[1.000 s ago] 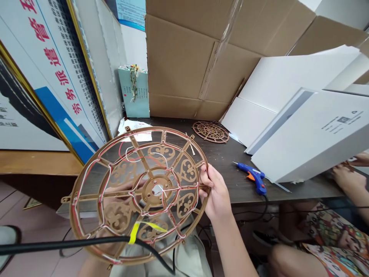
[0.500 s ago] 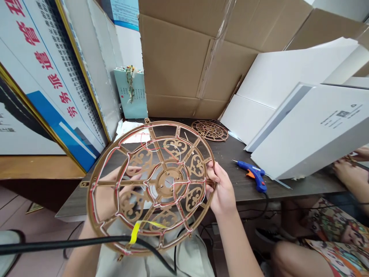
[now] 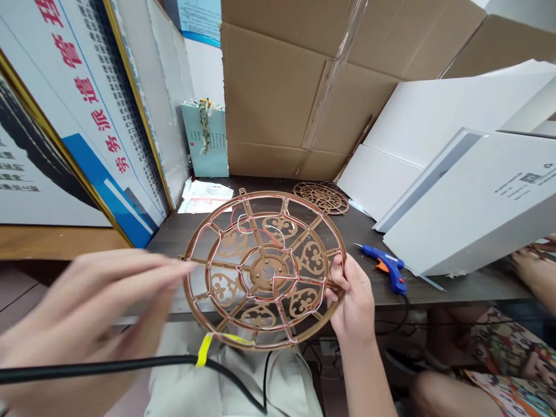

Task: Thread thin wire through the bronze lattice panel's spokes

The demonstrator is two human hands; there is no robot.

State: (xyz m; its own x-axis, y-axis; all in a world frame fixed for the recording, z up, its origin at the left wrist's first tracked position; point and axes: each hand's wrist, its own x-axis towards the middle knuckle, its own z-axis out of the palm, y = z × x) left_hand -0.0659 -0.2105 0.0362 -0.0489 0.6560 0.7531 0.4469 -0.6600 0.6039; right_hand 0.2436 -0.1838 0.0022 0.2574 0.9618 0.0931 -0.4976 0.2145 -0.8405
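My right hand (image 3: 354,301) grips the right rim of a round brown openwork frame (image 3: 264,269) strung with red and white wires. The frame lies nearly flat over the front edge of the dark table (image 3: 438,286). My left hand (image 3: 87,315) is off the frame, raised close to the camera at the lower left, blurred, with its fingers stretched out toward the frame's left rim. A black cable with yellow tape (image 3: 202,353) runs across the bottom of the view in front of it.
A blue glue gun (image 3: 386,269) lies on the table right of the frame, and a smaller brown disc (image 3: 321,198) lies behind it. White boxes (image 3: 469,197) and a big cardboard box (image 3: 304,98) stand at the back. Another person's hand (image 3: 532,263) shows at the right edge.
The frame has moved right and away and now lies flatter. My left hand has let go of its underside and come up toward the camera. The right hand's grip is unchanged.
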